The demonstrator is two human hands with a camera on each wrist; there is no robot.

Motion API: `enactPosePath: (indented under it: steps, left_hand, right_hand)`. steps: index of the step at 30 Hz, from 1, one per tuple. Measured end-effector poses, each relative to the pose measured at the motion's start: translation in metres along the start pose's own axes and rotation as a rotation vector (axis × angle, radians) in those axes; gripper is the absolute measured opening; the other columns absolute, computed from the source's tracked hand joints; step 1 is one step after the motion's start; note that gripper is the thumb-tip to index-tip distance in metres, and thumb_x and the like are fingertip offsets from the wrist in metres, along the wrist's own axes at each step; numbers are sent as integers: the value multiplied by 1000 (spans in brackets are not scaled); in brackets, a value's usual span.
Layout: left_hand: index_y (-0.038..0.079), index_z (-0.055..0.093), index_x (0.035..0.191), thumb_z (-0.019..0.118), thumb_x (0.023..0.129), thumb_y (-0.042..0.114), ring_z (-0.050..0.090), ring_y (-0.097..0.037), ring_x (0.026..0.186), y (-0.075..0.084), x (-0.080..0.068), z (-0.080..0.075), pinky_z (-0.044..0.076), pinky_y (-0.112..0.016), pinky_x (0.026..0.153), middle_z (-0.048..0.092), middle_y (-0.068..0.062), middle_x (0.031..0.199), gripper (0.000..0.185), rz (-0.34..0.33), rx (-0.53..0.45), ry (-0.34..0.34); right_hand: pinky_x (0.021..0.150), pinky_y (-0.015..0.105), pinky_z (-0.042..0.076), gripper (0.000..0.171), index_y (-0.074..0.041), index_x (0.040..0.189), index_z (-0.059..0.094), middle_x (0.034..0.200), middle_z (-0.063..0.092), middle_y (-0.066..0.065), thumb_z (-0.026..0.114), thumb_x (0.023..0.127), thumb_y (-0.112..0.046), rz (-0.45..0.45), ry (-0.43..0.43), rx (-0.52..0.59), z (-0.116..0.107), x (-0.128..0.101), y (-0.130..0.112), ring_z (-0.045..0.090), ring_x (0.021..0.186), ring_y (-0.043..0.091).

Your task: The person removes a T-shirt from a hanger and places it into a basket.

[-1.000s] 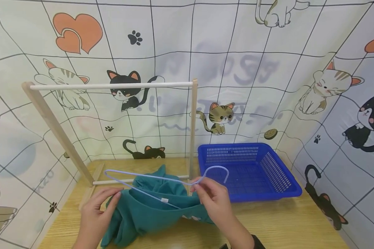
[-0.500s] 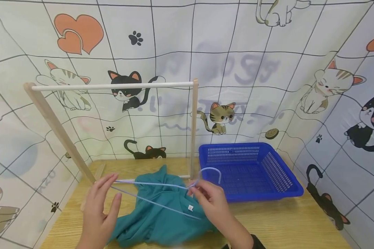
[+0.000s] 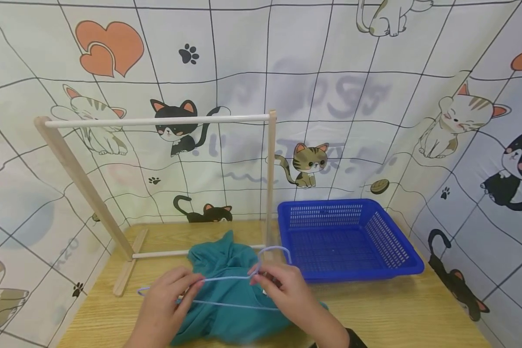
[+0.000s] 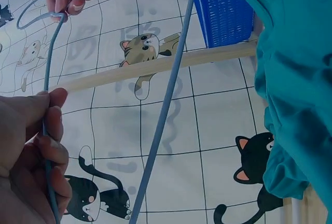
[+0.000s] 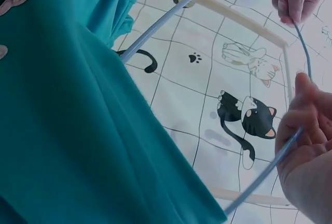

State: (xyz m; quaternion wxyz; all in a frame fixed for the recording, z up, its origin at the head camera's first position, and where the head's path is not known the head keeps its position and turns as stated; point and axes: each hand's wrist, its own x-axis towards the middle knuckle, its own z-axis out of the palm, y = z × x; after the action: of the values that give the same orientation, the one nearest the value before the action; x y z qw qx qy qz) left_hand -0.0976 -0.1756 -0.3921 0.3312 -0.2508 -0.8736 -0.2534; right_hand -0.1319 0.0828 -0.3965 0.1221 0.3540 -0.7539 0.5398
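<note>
Light wooden tabletop (image 3: pixel 396 314), enclosed by a white cat-print curtain (image 3: pixel 330 96) at back and sides. Wooden drying rack with white rail (image 3: pixel 156 120) stands rear left; empty blue perforated plastic basket (image 3: pixel 352 239) at right. Crumpled teal cotton garment (image 3: pixel 235 309) lies centre front. Pale blue wire hanger (image 3: pixel 226 279) held just above it: left hand (image 3: pixel 167 309) pinches its left arm, right hand (image 3: pixel 282 295) pinches the neck below the hook.

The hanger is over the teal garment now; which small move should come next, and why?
Probably slide the hanger's free left end into the teal garment's opening. Both hands, left and right, grip the wire, which lies on the cloth, not inside.
</note>
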Motion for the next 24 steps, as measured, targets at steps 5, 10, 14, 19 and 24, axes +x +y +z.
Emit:
enactPosePath:
  steps: [5,10,14,19,24]
  left_hand:
    - [14,73,89,74,77,3,50,-1,69,-5,-3,-3,41,-9,56,63,11,84,17,-75,-29,80]
    - [10,74,90,73,77,-3,45,1,69,-11,-5,-9,39,-8,49,62,7,82,19,-156,-69,142]
    - [9,73,90,71,81,-2,43,4,71,-13,-9,-11,39,-9,44,61,6,82,15,-221,-100,177]
    - [8,73,88,71,79,-6,41,4,72,-14,-10,-12,36,-9,42,58,8,80,16,-271,-124,217]
    - [7,74,88,70,82,0,42,4,71,-14,-10,-13,36,-10,49,60,5,79,10,-291,-118,242]
  right_hand:
    - [75,28,55,25,-19,116,65,103,71,-2,63,91,-15,70,5,-37,-7,-2,5,66,89,9]
    - [92,33,50,33,-34,120,61,115,65,-15,67,87,-30,205,14,-143,-21,-6,12,60,107,6]
    - [95,38,48,32,-33,119,61,116,64,-16,67,87,-34,257,38,-216,-33,-12,21,59,111,7]
    - [89,33,52,20,-29,108,68,106,69,-13,66,88,-29,286,68,-244,-42,-19,29,63,104,8]
    - [80,24,53,13,-24,99,69,97,70,-11,68,87,-22,225,116,-232,-45,-21,34,64,92,5]
